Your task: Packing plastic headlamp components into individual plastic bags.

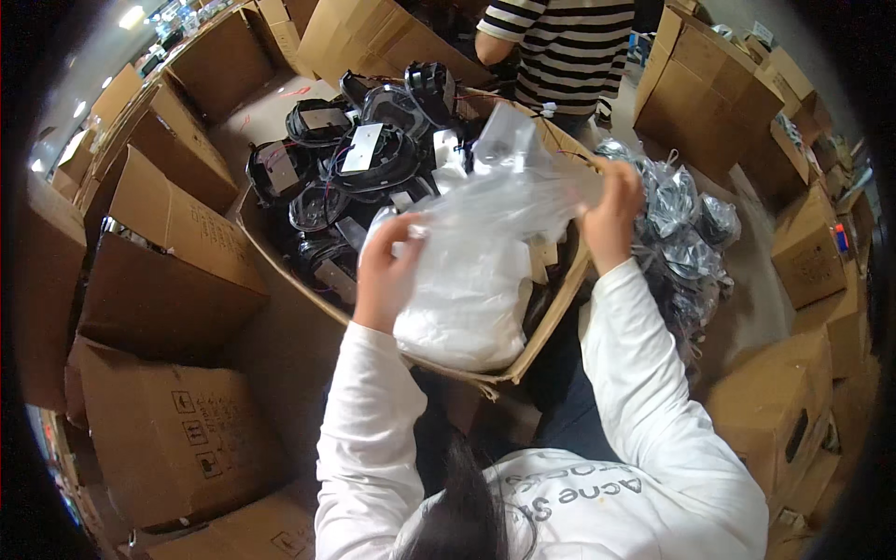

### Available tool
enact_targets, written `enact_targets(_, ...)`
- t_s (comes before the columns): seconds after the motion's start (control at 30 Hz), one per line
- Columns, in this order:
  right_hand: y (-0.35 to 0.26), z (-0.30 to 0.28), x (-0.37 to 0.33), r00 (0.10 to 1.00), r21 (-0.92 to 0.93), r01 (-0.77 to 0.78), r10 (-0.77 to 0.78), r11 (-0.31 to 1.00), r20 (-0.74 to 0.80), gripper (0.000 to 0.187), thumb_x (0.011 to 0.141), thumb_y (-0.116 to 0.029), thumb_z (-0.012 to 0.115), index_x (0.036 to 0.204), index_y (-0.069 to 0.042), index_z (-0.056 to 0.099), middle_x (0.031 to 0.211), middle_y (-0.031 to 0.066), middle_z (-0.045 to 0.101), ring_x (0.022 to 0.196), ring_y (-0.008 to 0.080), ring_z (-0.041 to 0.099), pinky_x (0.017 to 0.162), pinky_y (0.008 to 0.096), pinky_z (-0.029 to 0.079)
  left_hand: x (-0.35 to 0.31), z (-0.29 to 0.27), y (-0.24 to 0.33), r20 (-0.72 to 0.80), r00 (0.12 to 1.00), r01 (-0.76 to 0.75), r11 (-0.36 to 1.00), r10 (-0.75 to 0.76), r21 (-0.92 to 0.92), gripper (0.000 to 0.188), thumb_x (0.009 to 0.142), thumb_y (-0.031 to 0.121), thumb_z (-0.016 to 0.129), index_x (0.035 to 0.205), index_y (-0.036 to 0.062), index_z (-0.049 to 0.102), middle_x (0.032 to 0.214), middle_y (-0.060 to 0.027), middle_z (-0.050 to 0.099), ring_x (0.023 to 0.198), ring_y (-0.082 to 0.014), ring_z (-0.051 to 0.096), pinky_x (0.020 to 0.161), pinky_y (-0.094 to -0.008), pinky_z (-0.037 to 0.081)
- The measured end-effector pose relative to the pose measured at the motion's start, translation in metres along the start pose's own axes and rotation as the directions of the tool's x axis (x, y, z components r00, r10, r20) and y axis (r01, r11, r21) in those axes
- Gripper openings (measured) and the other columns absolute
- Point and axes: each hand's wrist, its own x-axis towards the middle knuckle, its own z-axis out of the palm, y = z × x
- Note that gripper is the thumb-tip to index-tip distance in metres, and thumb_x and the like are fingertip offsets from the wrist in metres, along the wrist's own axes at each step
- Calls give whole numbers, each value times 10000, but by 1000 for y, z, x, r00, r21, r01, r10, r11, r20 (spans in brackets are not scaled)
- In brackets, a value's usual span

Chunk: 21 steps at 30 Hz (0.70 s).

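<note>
1. Holding one clear plastic bag (509,201), blurred and spread out, above the middle of the open carton (546,336).
2. Pinching the bag's left edge with the left hand (385,261), over the open carton's near left side; gripping its right edge with the right hand (611,210), at the open carton's right wall.
3. Below the bag, in the open carton's near corner: one white plastic bundle (457,317), covering whatever lies beneath.
4. Crowded into the open carton's left and far parts: at least seven black units (378,168), some with pale plates; overlapping, partly hidden by the bag, so not exactly countable.
5. Heaped outside the open carton's right side: many plastic-wrapped items (686,205), too tangled to count.
6. Beyond the open carton's far side: one person (574,51) in a striped top.
7. Hemming in the open carton: at least four brown boxes (173,238) leftward, at least three tan boxes (705,89) rightward.
</note>
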Motion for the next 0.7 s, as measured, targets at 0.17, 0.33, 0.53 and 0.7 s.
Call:
enact_targets(0.17,10,18,2,922,343,77,-198,936,334,187,851,-105,617,1020,-86,694,926,110,671,939,302,636,873,439,461,28,12,0,141,968,-219,974,210,53,218,901,180,737,1051,48,650,1189,-75,656,1061,-223,615,901,-336,486)
enact_targets(0.33,22,-29,63,863,302,-252,355,920,-361,321,867,23,554,1173,-37,628,1077,107,659,953,198,623,855,326,508,79,-21,-54,-436,888,59,977,-144,-203,577,961,382,699,1335,15,457,1283,-105,551,1047,-188,561,918,-344,470)
enact_targets(0.53,-88,-28,59,895,420,190,-332,887,297,184,902,-169,592,1056,-81,645,970,189,676,945,352,652,878,418,499,99,-36,-80,-277,738,292,661,-615,-691,819,893,549,716,1463,147,287,1408,-74,447,1216,-225,465,959,-413,417)
enact_targets(0.7,13,91,36,483,-163,-544,467,823,741,465,963,-392,528,1224,-23,638,1155,271,679,1113,461,614,985,452,472,107,-25,-84,-229,817,236,669,-529,-705,811,893,539,722,1459,159,282,1391,-61,466,1173,-225,499,958,-404,419)
